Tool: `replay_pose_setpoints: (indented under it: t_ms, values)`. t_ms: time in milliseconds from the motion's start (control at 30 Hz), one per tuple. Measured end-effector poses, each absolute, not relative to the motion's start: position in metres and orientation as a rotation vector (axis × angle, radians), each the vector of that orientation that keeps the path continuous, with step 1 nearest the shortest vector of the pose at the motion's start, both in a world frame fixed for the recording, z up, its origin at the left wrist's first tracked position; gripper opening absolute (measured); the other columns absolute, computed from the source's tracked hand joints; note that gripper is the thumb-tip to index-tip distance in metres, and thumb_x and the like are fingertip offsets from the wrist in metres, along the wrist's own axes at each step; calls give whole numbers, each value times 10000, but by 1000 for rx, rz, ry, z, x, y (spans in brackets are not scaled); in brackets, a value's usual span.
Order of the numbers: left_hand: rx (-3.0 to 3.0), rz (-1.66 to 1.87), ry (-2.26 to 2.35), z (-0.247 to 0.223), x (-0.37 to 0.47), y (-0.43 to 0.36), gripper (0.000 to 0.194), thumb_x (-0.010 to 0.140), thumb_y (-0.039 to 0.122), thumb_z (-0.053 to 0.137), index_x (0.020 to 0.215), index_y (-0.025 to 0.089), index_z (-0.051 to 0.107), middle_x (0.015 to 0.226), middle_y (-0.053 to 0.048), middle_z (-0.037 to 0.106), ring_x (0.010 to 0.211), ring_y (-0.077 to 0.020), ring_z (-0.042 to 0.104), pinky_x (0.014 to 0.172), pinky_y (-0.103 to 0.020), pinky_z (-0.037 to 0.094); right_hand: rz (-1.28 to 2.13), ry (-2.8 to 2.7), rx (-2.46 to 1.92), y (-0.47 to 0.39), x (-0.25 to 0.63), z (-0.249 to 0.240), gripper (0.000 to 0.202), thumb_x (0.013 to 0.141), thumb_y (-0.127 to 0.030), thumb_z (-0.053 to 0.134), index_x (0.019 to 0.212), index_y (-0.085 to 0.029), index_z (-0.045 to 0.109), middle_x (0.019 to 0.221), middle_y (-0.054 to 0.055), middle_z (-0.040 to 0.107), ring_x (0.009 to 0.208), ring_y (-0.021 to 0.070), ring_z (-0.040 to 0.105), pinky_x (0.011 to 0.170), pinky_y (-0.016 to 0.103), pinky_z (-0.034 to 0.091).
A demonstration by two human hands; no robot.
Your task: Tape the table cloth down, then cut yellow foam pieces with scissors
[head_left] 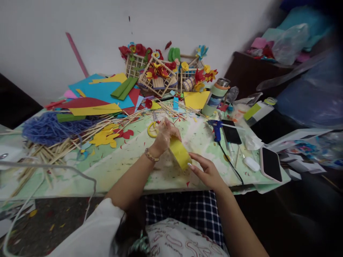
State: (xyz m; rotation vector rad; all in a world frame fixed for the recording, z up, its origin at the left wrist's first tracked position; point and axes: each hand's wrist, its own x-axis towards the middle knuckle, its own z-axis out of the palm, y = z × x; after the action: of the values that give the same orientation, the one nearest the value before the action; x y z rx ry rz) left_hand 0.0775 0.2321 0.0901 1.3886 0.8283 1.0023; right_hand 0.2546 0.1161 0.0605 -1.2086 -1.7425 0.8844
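Over the counter (139, 171), near its front edge, the left hand (166, 135) grips a yellow strip (180, 153), its fingers partly hidden behind it. The right hand (207, 173) touches the strip's lower end with fingertips; whether it pinches is unclear. Yellow scissors (152, 130) are partly covered by the left hand.

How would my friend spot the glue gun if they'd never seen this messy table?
Find the table, then the tall bottle toward its right. Just below that lies the glue gun, beside a black phone. The phone is a flat slab, but the gun is bright blue with a black cord.
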Motion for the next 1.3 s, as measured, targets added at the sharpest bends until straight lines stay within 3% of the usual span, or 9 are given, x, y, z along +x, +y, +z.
replay_pose_setpoints:
  t_ms: [233, 400, 533, 667, 1100, 1300]
  values:
    - [1421, 1214, 984, 76, 80, 248, 846, 866, 665, -40, 474, 201, 548, 514, -67, 568, 503, -134, 526, 536, -259, 455, 613, -1464, -1423, 128, 221, 65, 350, 821, -450, 608, 1050, -193, 674, 1039, 73, 701, 972, 226, 635, 887, 369, 497]
    - [1382, 1320, 996, 73, 78, 255, 836, 867, 665, -48, 454, 207, 517, 489, -58, 554, 515, -138, 529, 580, -270, 473, 553, -1431, -1413, 139, 209, 67, 322, 891, -434, 514, 1011, -203, 703, 1018, 60, 713, 970, 214, 644, 873, 348, 492]
    - [1417, 1260, 1012, 73, 78, 258, 841, 869, 657, -57, 481, 201, 534, 509, -57, 562, 539, -141, 539, 602, -271, 478, 541, -1433, -1425, 140, 214, 64, 342, 915, -432, 463, 1016, -220, 711, 1035, 54, 712, 993, 223, 640, 872, 358, 491]
    - [1398, 1223, 984, 75, 80, 255, 860, 884, 598, -109, 483, 197, 538, 502, -64, 543, 521, -136, 530, 599, -275, 462, 503, -1448, -1480, 137, 217, 62, 371, 931, -429, 425, 993, -197, 707, 962, 63, 717, 890, 215, 645, 797, 343, 498]
    - [1321, 1343, 823, 67, 82, 255, 810, 871, 695, 70, 481, 183, 562, 476, -59, 537, 482, -131, 488, 538, -274, 413, 229, -1604, -1590, 139, 217, 68, 420, 974, -383, 331, 877, -161, 674, 774, 70, 697, 699, 180, 623, 628, 278, 446]
    - [1282, 1325, 865, 73, 83, 247, 800, 856, 717, 72, 511, 181, 555, 495, -53, 546, 485, -129, 500, 532, -268, 422, 189, -1583, -1510, 138, 217, 68, 354, 968, -354, 377, 966, -169, 680, 866, 70, 719, 746, 180, 649, 635, 277, 471]
